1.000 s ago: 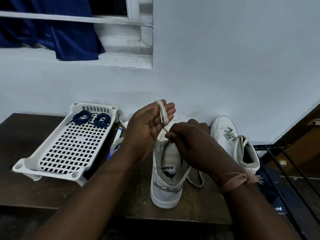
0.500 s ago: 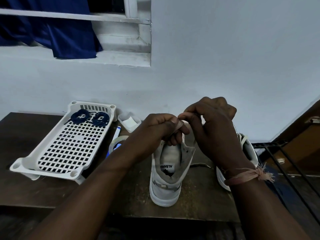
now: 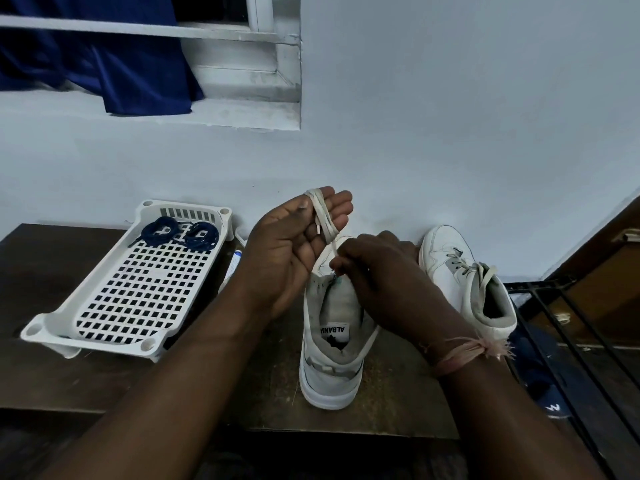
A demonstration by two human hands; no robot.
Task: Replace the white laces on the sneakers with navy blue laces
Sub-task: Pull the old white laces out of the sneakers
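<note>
I judge I'm coiling the white lace (image 3: pixel 323 216) pulled from the near shoe (image 3: pixel 334 344), so stripping that shoe looks done. Next I'd finish the coil, set it aside, and fetch the navy laces (image 3: pixel 180 233) lying in the tray (image 3: pixel 52 327) left of the shoe. My left hand (image 3: pixel 298 247), above the shoe, has the lace looped around its nearly straight fingers. My right hand (image 3: pixel 377 271) pinches the lace's tail, fingers curled.
</note>
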